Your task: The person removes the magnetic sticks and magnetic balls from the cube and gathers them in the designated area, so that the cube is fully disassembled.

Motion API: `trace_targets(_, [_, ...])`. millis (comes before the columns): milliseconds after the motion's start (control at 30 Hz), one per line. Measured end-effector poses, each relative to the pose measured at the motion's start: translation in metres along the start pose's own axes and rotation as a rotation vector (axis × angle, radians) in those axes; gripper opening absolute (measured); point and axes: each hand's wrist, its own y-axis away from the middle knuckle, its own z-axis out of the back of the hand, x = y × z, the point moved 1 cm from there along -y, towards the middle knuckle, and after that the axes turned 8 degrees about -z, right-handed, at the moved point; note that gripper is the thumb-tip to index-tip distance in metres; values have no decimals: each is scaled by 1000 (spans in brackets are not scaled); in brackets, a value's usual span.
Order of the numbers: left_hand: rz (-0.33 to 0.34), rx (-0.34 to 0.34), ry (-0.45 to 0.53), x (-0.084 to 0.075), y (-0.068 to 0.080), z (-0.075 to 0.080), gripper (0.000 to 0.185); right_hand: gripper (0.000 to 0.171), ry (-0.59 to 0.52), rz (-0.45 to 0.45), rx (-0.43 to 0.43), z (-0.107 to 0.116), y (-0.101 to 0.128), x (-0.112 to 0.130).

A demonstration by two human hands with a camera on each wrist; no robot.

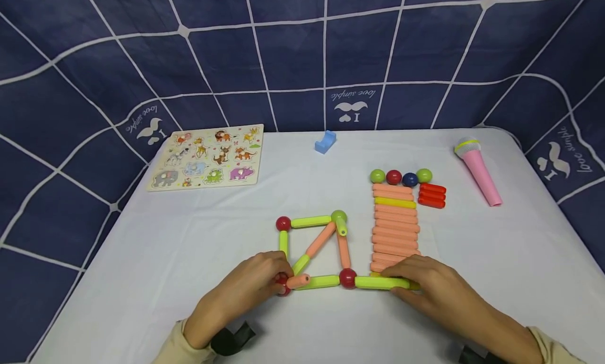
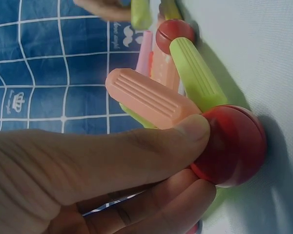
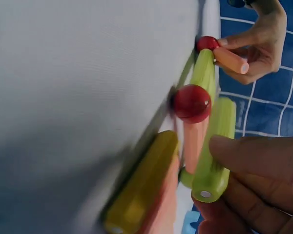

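Observation:
My left hand pinches a red ball at the near left corner of a flat frame of rods and balls. A peach rod sticks up from that ball beside my thumb. My right hand pinches a yellow-green rod by its outer part. The rod's other end is close to the red ball at the near right corner; whether they touch, I cannot tell. At the frame's far corners are a red ball and a green ball, the latter with a short upright green rod.
Peach and yellow rods lie in a column beside my right hand. Several balls and red rods sit beyond. An animal puzzle board, a blue curved block and a pink microphone lie farther back.

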Motion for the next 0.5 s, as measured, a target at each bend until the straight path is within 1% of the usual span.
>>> trace_targets(67, [-2, -2, 0, 0, 0, 0, 19, 39, 38, -30, -16, -1, 8, -3])
trace_targets(100, [0, -2, 3, 0, -1, 0, 18, 39, 52, -24, -32, -2, 11, -5])
trace_targets(267, [39, 6, 27, -1, -1, 0, 20, 41, 124, 53, -114, -9, 22, -12])
trace_targets(400, [52, 6, 30, -1, -1, 0, 22, 46, 130, 83, -141, -14, 26, -16])
trace_targets(500, [59, 10, 34, -1, -1, 0, 22, 47, 133, 106, -158, -17, 26, -18])
